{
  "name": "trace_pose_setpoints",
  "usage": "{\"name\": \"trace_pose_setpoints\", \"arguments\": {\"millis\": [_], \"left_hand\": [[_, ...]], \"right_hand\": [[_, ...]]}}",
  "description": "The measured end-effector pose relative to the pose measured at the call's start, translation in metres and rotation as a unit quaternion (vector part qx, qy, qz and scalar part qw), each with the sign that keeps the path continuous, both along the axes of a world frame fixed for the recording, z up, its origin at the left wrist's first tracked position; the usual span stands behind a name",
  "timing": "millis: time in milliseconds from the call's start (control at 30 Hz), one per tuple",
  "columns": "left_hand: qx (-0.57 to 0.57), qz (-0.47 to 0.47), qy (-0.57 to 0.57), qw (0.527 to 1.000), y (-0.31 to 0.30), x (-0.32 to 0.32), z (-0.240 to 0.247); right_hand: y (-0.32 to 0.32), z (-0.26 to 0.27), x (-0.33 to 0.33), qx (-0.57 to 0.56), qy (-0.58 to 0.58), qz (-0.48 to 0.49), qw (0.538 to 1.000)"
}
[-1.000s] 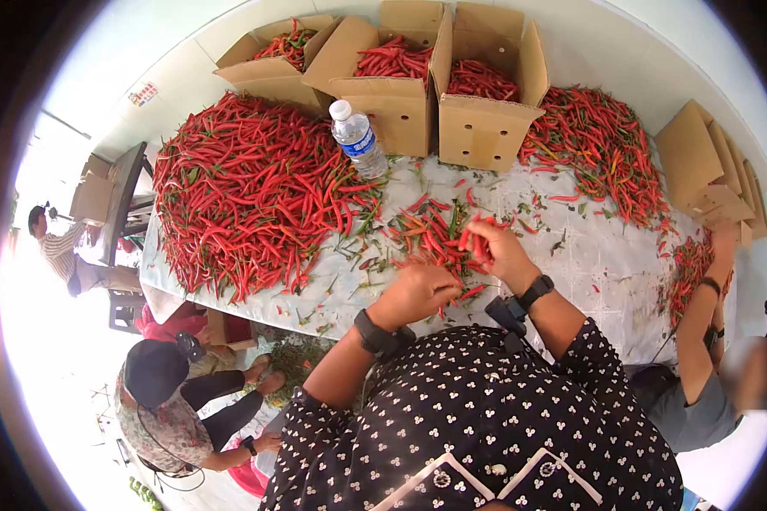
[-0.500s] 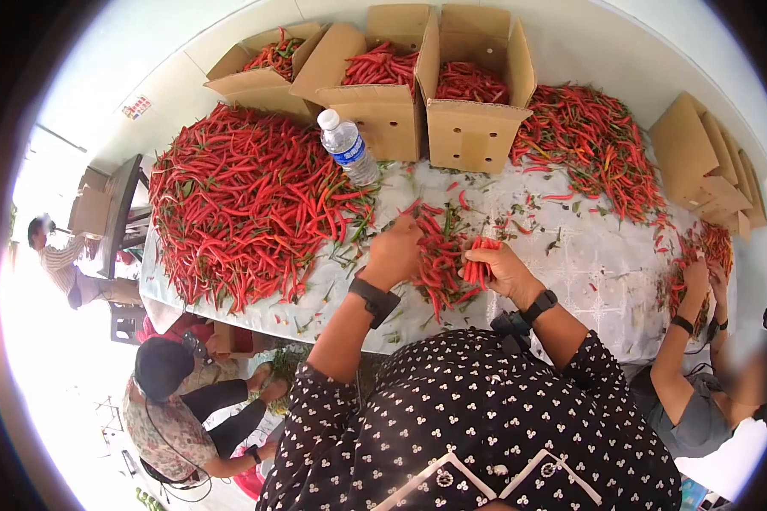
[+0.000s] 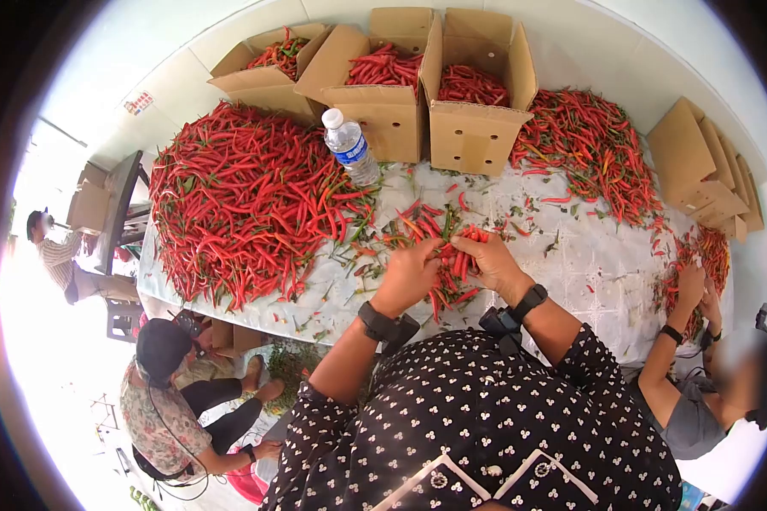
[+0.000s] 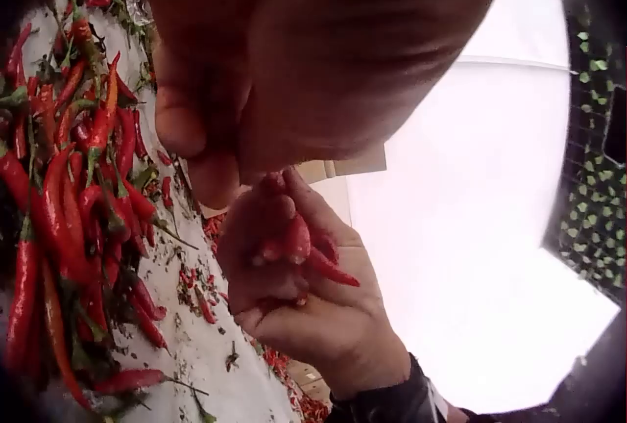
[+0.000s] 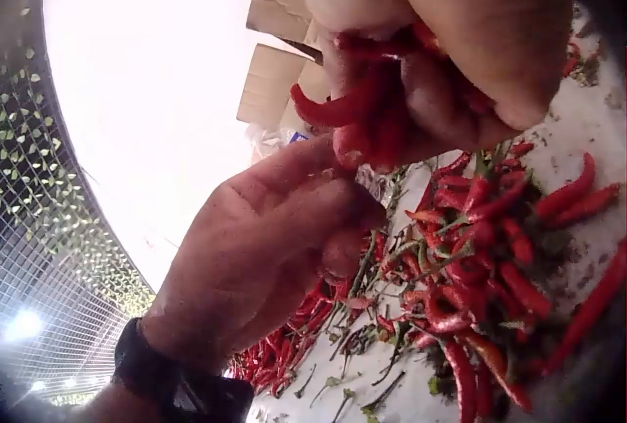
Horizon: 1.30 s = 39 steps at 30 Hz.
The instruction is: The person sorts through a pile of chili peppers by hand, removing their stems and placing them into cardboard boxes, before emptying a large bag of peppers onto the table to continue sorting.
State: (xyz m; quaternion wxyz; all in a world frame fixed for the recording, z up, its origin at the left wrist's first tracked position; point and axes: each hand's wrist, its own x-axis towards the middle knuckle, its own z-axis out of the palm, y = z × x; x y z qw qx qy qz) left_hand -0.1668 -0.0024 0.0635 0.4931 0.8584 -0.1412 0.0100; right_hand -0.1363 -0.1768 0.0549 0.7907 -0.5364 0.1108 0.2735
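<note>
My right hand (image 3: pixel 493 264) grips a small bunch of red chili peppers (image 5: pixel 377 124), their ends sticking out between curled fingers. Close against it, my left hand (image 3: pixel 407 277) has its thumb and forefinger together at the end of one pepper in the bunch. In the right wrist view the left hand (image 5: pixel 265 247) reaches up to the peppers from below; the pinched spot itself is mostly hidden. Beneath both hands lies a small heap of red chilies (image 3: pixel 447 294) with green stems, on a whitish table covering (image 3: pixel 571 272).
A large chili pile (image 3: pixel 239 204) covers the table's left, another (image 3: pixel 592 145) the back right. Cardboard boxes (image 3: pixel 477 136) of chilies line the back beside a water bottle (image 3: pixel 351 149). One person (image 3: pixel 166 400) sits at left; another (image 3: pixel 699 392) works at the right end.
The left hand went out to the small heap half a second ago and has come back to the right hand. The right hand keeps its bunch of chilies.
</note>
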Motion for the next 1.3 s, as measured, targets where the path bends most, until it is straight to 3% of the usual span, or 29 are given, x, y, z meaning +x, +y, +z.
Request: {"name": "trace_pose_setpoints", "arguments": {"millis": [200, 267, 467, 533, 633, 667, 700, 767, 800, 867, 1000, 1100, 1167, 1200, 1300], "left_hand": [[-0.026, 0.065, 0.025, 0.997, -0.003, 0.008, -0.012], [-0.021, 0.081, 0.047, 0.995, -0.002, 0.014, -0.011], [0.024, 0.075, 0.033, 0.996, -0.007, 0.024, -0.008], [-0.095, 0.1, 0.154, 0.978, -0.01, 0.025, -0.009], [-0.122, 0.126, 0.099, 0.98, 0.018, 0.042, -0.061], [0.052, 0.128, 0.072, 0.988, 0.017, 0.034, -0.015], [0.051, 0.126, 0.073, 0.988, 0.015, 0.034, -0.018], [0.189, 0.027, -0.114, 0.975, 0.01, 0.032, -0.021], [0.189, 0.029, -0.115, 0.975, 0.004, 0.031, -0.02], [0.278, -0.018, -0.047, 0.959, -0.009, 0.026, -0.019], [0.276, -0.022, -0.046, 0.96, -0.013, 0.029, -0.039], [0.198, 0.003, -0.016, 0.98, -0.007, 0.032, -0.032], [0.051, 0.042, 0.06, 0.996, -0.004, 0.03, -0.023], [0.041, 0.056, 0.056, 0.996, -0.004, 0.03, -0.02], [-0.048, 0.026, 0.092, 0.994, -0.003, 0.027, -0.019]], "right_hand": [[0.01, 0.0, -0.005, 0.041, -0.032, -0.062, 0.997], [0.011, 0.0, -0.005, 0.002, -0.11, -0.07, 0.991], [0.004, 0.004, -0.005, 0.034, -0.076, -0.074, 0.994], [-0.001, 0.009, -0.006, 0.047, -0.058, -0.084, 0.994], [-0.018, 0.006, -0.001, 0.046, -0.052, -0.115, 0.991], [-0.025, 0.003, 0.001, 0.034, -0.065, -0.136, 0.988], [-0.03, 0.002, 0.003, 0.033, -0.064, -0.137, 0.988], [-0.037, 0.0, 0.005, 0.064, -0.016, -0.16, 0.985], [-0.042, 0.001, 0.006, 0.055, -0.027, -0.096, 0.993], [-0.034, 0.002, 0.0, 0.042, 0.001, -0.095, 0.995], [-0.032, -0.011, -0.008, -0.02, 0.007, -0.036, 0.999], [-0.03, -0.013, -0.009, -0.063, -0.006, -0.012, 0.998], [-0.028, -0.009, -0.008, -0.04, 0.004, 0.007, 0.999], [-0.025, -0.007, -0.007, -0.039, 0.002, 0.008, 0.999], [-0.009, -0.001, -0.007, -0.055, -0.072, 0.017, 0.996]]}}
